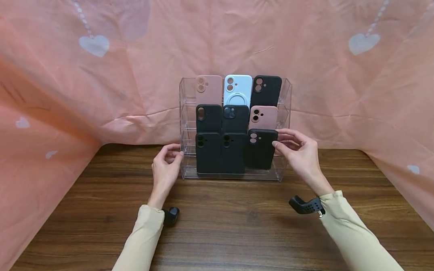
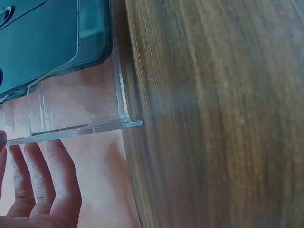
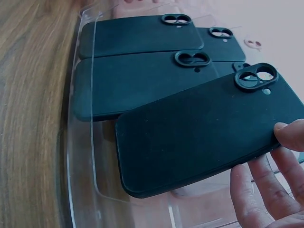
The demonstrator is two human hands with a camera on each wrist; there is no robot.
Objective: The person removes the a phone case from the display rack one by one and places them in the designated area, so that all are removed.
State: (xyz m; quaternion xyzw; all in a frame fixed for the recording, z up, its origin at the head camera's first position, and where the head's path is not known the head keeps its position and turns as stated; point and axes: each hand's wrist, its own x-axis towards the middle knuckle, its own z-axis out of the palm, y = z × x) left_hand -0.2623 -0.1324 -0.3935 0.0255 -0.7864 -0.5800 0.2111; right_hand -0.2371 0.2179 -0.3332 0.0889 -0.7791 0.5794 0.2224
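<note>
A clear tiered stand (image 1: 233, 176) holds phone cases in three rows. My right hand (image 1: 300, 154) pinches a black phone case (image 1: 261, 151) by its right edge, thumb on the back face and fingers behind. In the right wrist view that black case (image 3: 190, 137) is tilted and overlaps the black case (image 3: 147, 85) beside it. Whether its lower end touches the stand is unclear. My left hand (image 1: 166, 164) is at the stand's left side; in the left wrist view its extended fingers (image 2: 64, 175) meet the outside of the clear side wall (image 2: 71, 134).
Two more black cases (image 1: 208, 154) fill the front tier. Behind are black cases (image 1: 209, 119) and a pink case (image 1: 265, 116); the top row has pink (image 1: 209, 93), white (image 1: 238, 90) and black (image 1: 267, 93) ones. Pink cloth (image 1: 156, 73) surrounds the wooden table (image 1: 228, 232).
</note>
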